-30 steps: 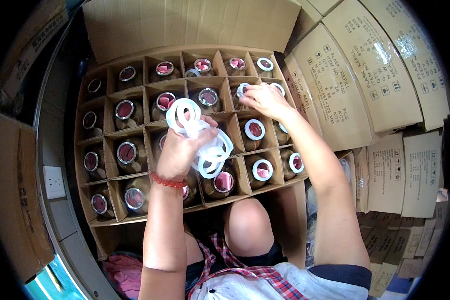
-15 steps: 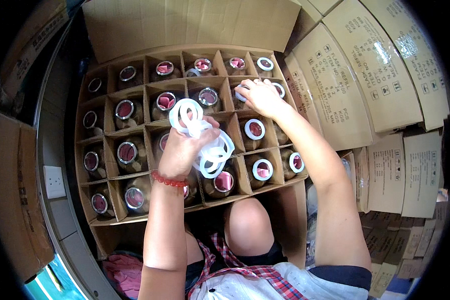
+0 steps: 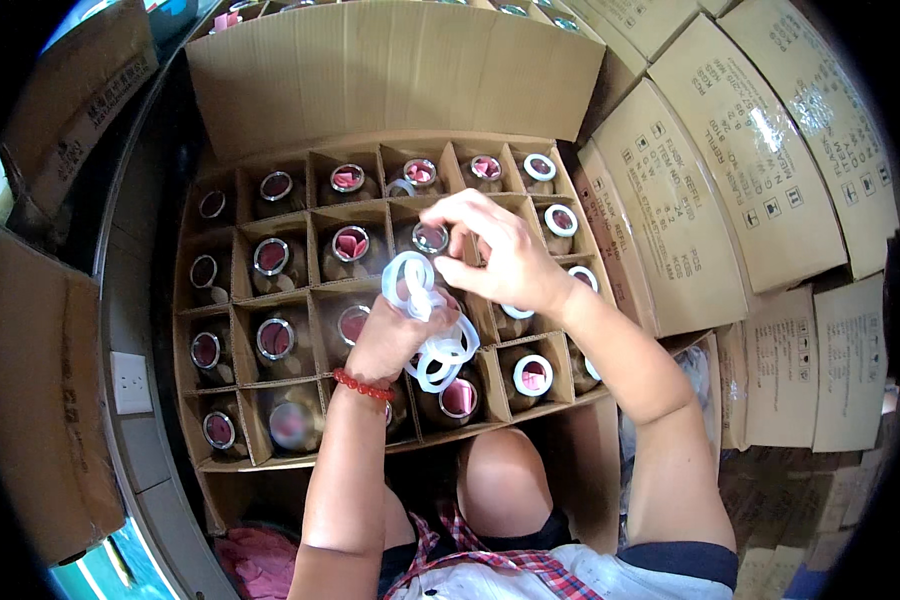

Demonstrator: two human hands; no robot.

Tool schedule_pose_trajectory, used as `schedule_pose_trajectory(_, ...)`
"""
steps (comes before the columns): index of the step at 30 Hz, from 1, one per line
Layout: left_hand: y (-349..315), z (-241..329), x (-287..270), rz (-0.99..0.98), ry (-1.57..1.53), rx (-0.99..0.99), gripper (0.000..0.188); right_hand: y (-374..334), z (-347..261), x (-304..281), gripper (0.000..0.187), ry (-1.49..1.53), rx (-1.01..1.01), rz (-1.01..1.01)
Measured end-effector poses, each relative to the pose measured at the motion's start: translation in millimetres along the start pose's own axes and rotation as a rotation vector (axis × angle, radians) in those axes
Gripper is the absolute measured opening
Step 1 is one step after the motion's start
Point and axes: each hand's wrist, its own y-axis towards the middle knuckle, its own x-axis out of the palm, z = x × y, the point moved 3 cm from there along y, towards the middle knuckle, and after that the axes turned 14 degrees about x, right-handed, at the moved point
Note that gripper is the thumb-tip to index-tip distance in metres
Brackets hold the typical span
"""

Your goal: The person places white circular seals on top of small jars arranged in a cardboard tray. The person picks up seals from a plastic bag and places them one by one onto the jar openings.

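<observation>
Cardboard box (image 3: 395, 90) holds glass bottles (image 3: 350, 262) in divided compartments. Over it, the right hand (image 3: 505, 250) hovers, thumb and forefinger spread apart; nearby, the left hand (image 3: 395, 338) has its fingers closed around a bunch of white rings (image 3: 422, 303) above the bottles.

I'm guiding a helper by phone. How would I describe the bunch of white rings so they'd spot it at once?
Look at the big divided carton, then at the left hand above it, the one with a red beaded bracelet at the wrist. The bunch of white rings is in that hand's grip. Unlike the single rings around some flask mouths, these are clustered together.
</observation>
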Motion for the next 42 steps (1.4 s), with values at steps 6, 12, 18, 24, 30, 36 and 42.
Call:
schedule_pose_trajectory(6, 6.5, -0.2, 1.5, 0.01, 0.218, 0.152, 0.033, -11.6, -0.4, 18.3, 0.019, 0.024, 0.108, -0.143)
schedule_pose_trajectory(12, 2.5, -1.8, -9.1, 0.103, 0.088, 0.052, 0.022, 4.7, 27.6, -18.7, 0.016, 0.649, 0.485, -0.204)
schedule_pose_trajectory(18, 5.1, -7.9, 4.6, 0.073, 0.042, -0.013, 0.019, 59.3, 159.6, -54.4, 0.02, -0.387, 0.271, 0.431)
schedule_pose_trajectory(24, 3.6, -2.9, 0.5, 0.065, 0.035, -0.037, 0.019, 64.6, 218.9, -19.9, 0.024, -0.773, 0.272, 0.112)
schedule_pose_trajectory(30, 3.8, -4.3, 1.6, 0.056, 0.07, -0.017, 0.02, 57.6, 208.7, -17.3, 0.029, -0.825, 0.099, 0.114)
schedule_pose_trajectory(36, 5.0, 1.0, 3.4, 0.053, 0.014, -0.023, 0.022, 76.6, 211.4, -32.4, 0.03, -0.663, 0.243, -0.005)
schedule_pose_trajectory(42, 3.3, 3.2, 2.3, 0.048, -0.023, -0.019, 0.021, 69.9, 205.3, -38.4, 0.023, -0.904, 0.266, -0.061)
